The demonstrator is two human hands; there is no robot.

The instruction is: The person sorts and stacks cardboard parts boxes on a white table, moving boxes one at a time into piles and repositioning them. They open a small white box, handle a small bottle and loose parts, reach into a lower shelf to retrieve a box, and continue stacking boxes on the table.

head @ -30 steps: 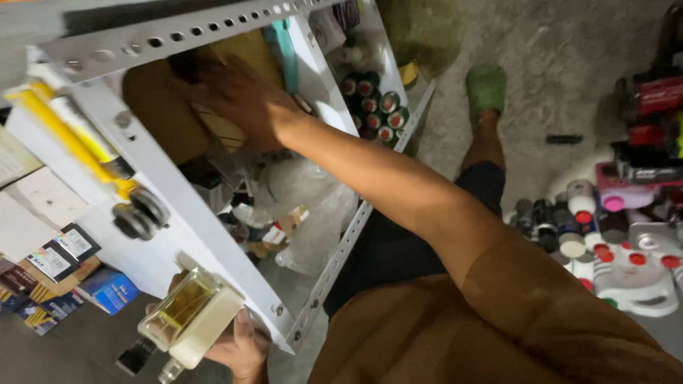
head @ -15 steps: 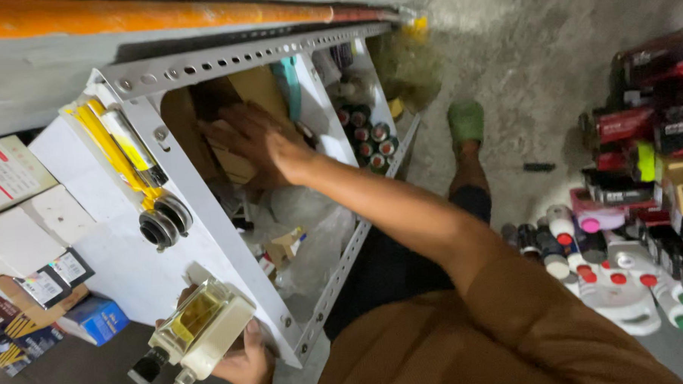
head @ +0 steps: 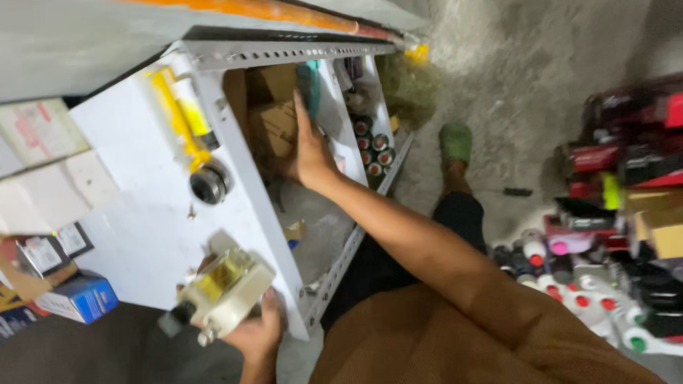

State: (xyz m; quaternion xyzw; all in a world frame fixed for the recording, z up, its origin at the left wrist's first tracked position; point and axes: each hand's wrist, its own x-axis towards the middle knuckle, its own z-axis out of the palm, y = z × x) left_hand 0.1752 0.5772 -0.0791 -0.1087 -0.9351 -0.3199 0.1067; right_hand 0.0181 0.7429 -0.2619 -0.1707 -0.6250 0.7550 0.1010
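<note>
Both arms extend: right hand (head: 307,151) against cardboard box (head: 276,126).

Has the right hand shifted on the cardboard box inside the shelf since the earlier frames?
Yes. The right hand lay across the cardboard box, nearer the perforated shelf upright; now it sits at the box's far edge, fingers pointing deeper into the shelf.

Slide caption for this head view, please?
Right hand on a cardboard box inside a white metal shelf; left hand holds a cream device.
</note>
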